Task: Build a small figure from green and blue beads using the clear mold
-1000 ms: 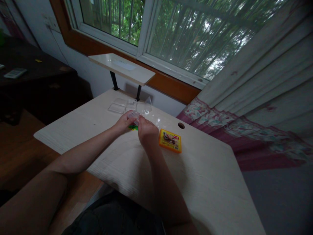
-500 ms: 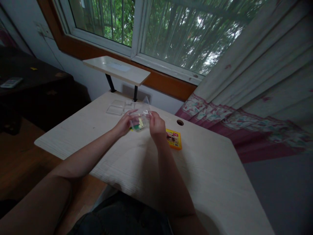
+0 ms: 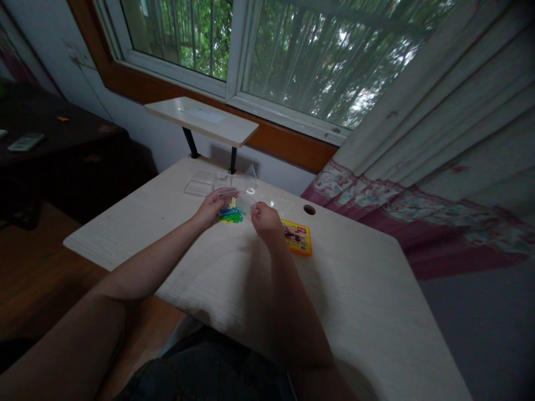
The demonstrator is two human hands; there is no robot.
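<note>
My left hand (image 3: 212, 207) grips a small clear plastic box (image 3: 223, 196) from its left side. Cream-coloured small pieces (image 3: 233, 203) show in or through the box. Just below it, a pile of green, blue and yellow small pieces (image 3: 234, 216) lies on the table. To the right of the box, my right hand (image 3: 266, 220) is closed in a pinch at the fingertips. Something see-through seems to be at those fingers, but I cannot make out what it is. A yellow-orange box (image 3: 297, 238) with a printed picture lies beside my right wrist.
Clear plastic trays or lids (image 3: 198, 186) lie behind my left hand on the pale table (image 3: 359, 289). A raised shelf (image 3: 204, 120) stands at the back, below the window. Near the back edge is a round hole (image 3: 309, 210). A curtain (image 3: 401, 184) hangs at the right.
My right hand has drawn away from the clear box, a little right and down. My left hand keeps the box, now more tilted, and the coloured pile below shows more.
</note>
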